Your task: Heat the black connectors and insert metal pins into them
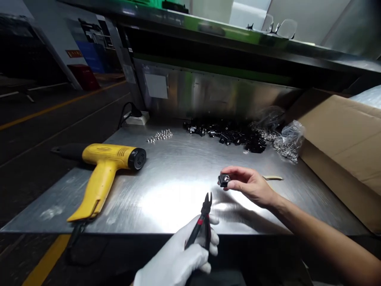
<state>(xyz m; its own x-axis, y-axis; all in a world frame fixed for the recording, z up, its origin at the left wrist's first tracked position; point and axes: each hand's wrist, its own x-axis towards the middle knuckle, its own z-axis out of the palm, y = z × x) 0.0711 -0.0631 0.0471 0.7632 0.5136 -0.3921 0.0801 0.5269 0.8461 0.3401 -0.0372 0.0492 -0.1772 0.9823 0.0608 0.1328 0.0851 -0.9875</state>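
Observation:
My left hand (187,250), in a white glove, is wrapped round the handles of a pair of cutting pliers (205,210). Their dark jaws point up and away, slightly apart, and the grips are black with red bands. Bare and coming in from the right, my right hand (253,184) pinches a small black part (224,180) with a shiny round metal piece on it. That part is held above the metal bench, just beyond the plier tips and to their right, not touching them.
A yellow heat gun (104,163) lies at the left. Small metal pieces (160,135) sit mid-bench, with a heap of black parts (229,133) behind. Bags of metal pieces (288,143) and a cardboard box (342,139) stand right. A white power strip (137,118) is at the back.

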